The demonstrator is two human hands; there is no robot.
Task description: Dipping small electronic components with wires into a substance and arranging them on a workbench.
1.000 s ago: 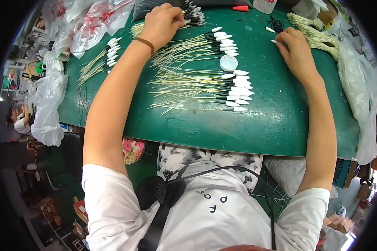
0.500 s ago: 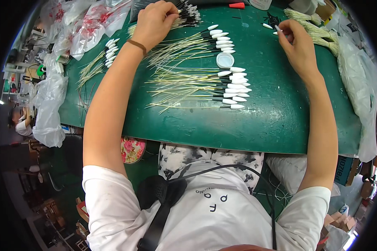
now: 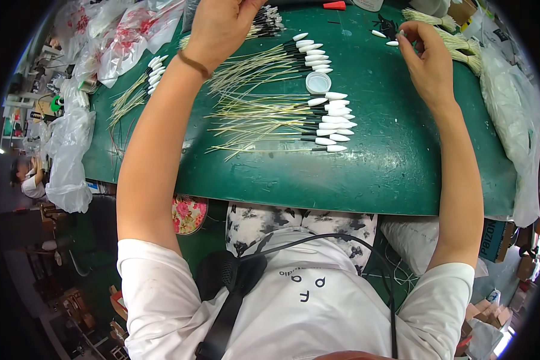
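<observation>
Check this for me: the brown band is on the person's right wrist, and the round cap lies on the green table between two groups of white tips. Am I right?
Not quite: the brown band is on the wrist of the left hand, as the head view shows. The round cap does lie on the green table between two groups of white tips.

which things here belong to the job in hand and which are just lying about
Apparently in use:
white tip, in the right hand
black-sleeved stems, near the left hand
white-tipped stems, laid in rows

Apparently lying about:
red cap
red-printed plastic bags
clear plastic bag at right
</observation>
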